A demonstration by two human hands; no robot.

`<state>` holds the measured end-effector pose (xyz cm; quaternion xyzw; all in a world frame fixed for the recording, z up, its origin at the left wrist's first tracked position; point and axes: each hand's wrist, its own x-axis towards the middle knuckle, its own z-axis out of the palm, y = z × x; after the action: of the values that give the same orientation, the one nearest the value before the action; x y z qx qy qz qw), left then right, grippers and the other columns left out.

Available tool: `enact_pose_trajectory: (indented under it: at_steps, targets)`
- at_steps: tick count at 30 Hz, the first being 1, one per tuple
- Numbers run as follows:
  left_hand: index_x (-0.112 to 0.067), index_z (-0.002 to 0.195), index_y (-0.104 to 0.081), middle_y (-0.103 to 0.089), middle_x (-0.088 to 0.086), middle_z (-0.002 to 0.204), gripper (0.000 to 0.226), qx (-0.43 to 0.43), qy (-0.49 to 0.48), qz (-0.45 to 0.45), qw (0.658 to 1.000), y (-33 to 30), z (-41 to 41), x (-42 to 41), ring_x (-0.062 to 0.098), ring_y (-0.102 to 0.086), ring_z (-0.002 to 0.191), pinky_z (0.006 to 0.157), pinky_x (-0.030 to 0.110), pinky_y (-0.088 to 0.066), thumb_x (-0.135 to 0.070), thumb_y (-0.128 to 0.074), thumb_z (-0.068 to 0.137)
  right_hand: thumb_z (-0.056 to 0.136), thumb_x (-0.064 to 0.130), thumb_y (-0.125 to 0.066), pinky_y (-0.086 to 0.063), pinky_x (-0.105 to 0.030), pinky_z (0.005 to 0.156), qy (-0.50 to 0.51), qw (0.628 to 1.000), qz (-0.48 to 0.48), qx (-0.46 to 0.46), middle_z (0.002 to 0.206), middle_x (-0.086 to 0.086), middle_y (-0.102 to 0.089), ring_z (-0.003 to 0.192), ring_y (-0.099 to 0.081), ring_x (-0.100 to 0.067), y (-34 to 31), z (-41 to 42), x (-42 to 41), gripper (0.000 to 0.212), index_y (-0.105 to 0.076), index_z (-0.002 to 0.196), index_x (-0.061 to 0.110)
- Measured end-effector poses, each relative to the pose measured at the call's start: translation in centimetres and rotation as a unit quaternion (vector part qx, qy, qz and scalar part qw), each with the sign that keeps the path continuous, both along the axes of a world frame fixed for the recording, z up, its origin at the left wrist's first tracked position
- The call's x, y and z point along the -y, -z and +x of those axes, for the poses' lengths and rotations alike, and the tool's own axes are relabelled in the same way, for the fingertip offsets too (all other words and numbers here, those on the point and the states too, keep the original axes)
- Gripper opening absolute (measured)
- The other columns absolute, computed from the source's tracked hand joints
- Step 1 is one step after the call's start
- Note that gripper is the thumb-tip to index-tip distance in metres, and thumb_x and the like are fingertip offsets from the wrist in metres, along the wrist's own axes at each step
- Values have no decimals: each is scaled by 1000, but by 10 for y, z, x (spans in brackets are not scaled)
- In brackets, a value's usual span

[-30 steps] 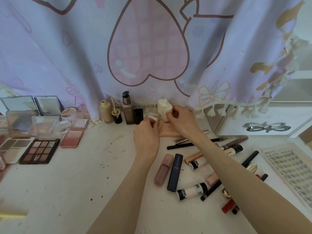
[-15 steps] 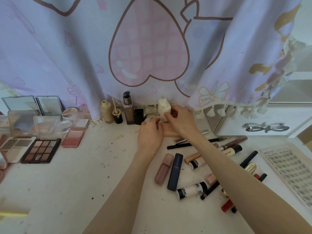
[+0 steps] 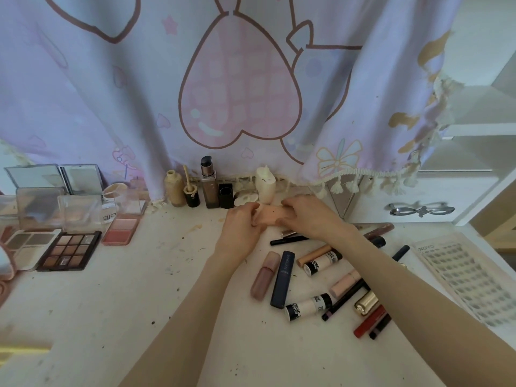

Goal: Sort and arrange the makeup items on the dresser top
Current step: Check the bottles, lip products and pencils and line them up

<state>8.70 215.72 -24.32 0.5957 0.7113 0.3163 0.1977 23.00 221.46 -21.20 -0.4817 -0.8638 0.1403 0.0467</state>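
- Head view is showing a person's two bare hands meeting over a peach-pink tube (image 3: 267, 216) lying flat on the white dresser top (image 3: 111, 317).
- The left hand (image 3: 242, 229) is curling its fingers round the tube's left end, and the right hand (image 3: 310, 219) is curling over its right end, so both are grasping it.
- Just behind the tube, a cream bottle (image 3: 265, 185) is standing upright against the lilac curtain (image 3: 240, 88).
- Left of the cream bottle, touching or nearly so, a small white round pot (image 3: 245, 198) is sitting.
- Farther left of the cream bottle a row is standing: a black cube bottle (image 3: 225, 195), a tall brown pump bottle (image 3: 208, 185), a small dark jar with a wand (image 3: 191, 195) and a beige bottle (image 3: 173, 188).
- Well to the left of the cream bottle, open palettes are lying: a pink blush palette (image 3: 121, 229), a brown eyeshadow palette (image 3: 69, 251) and a pale palette (image 3: 28, 247).
- In front of the cream bottle, nearer the camera, loose tubes are lying scattered: a mauve gloss tube (image 3: 265, 275), a navy tube (image 3: 282, 279), two white tubes with black lettering (image 3: 308, 305) and a black pencil (image 3: 289, 240).
- Well to the right of the cream bottle, a lash tray (image 3: 469, 280) is lying near the dresser's edge.
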Motion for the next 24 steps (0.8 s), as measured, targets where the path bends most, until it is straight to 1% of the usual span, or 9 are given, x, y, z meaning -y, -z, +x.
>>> enact_pose_trajectory:
  at_steps: [3, 9, 12, 14, 16, 18, 20, 22, 24]
  targets:
    - [-11, 129, -49, -58, 9, 118, 45, 1, -12, 3, 1000, 3, 2, -1, 23, -52, 107, 91, 28, -40, -13, -60, 86, 86, 30, -59, -44, -35, 81, -37, 997, 9, 64, 108, -12, -60, 103, -54, -27, -2, -4, -3, 31, -59, 106, 7]
    - [-14, 132, -44, -57, 3, 117, 45, 44, 7, 32, 999, -12, 1, 5, 16, -53, 103, 85, 19, -39, -16, -58, 89, 84, 27, -58, -46, -37, 86, -71, 989, 77, 100, 116, -10, -55, 108, -53, -27, -14, -1, -5, 37, -53, 117, 12]
    - [-16, 132, -43, -56, -9, 109, 43, 100, 1, 115, 988, -28, -2, 17, 1, -53, 90, 71, 5, -39, -20, -55, 92, 86, 32, -59, -39, -33, 89, -45, 995, 88, 21, 121, -9, -52, 113, -49, -25, -23, 4, 4, 51, -44, 132, 14]
    - [-20, 131, -42, -55, -18, 102, 38, 167, -22, 159, 973, -41, -1, 26, -8, -53, 88, 72, 4, -41, -23, -51, 94, 85, 31, -63, -40, -28, 92, 16, 989, 27, -145, 120, -6, -51, 111, -49, -20, -29, 6, 14, 58, -41, 136, 13]
    - [-22, 127, -44, -55, -21, 99, 34, 205, -21, 193, 959, -51, 2, 36, -13, -53, 89, 75, 5, -43, -22, -50, 94, 84, 28, -66, -48, -32, 93, 101, 916, -93, -376, 114, -3, -56, 105, -56, -17, -39, 6, 28, 50, -49, 129, 11]
    - [-22, 124, -45, -56, -18, 103, 33, 198, 14, 207, 958, -57, 9, 46, -12, -54, 90, 74, 5, -43, -23, -53, 92, 85, 19, -67, -55, -34, 86, 157, 771, -239, -569, 108, -8, -63, 100, -63, -20, -49, 8, 43, 33, -56, 113, 7]
    - [-29, 122, -43, -54, -18, 108, 39, 152, 66, 201, 965, -58, 15, 56, -5, -53, 93, 75, 8, -43, -27, -61, 87, 84, 15, -67, -56, -34, 78, 176, 661, -321, -655, 101, -9, -67, 95, -65, -21, -53, 11, 54, 25, -59, 105, 6]
    - [-38, 119, -39, -48, -23, 109, 48, 99, 109, 192, 970, -56, 20, 63, -4, -49, 93, 75, 8, -39, -30, -68, 81, 83, 15, -68, -55, -33, 71, 192, 615, -337, -686, 93, -7, -67, 90, -65, -21, -53, 13, 63, 21, -60, 101, 8]
    - [-36, 120, -40, -44, -21, 106, 54, 32, 135, 194, 971, -52, 24, 68, -4, -42, 87, 74, 5, -34, -31, -72, 77, 83, 15, -68, -55, -34, 72, 215, 589, -333, -705, 89, -6, -67, 87, -64, -20, -50, 14, 71, 16, -61, 95, 10]
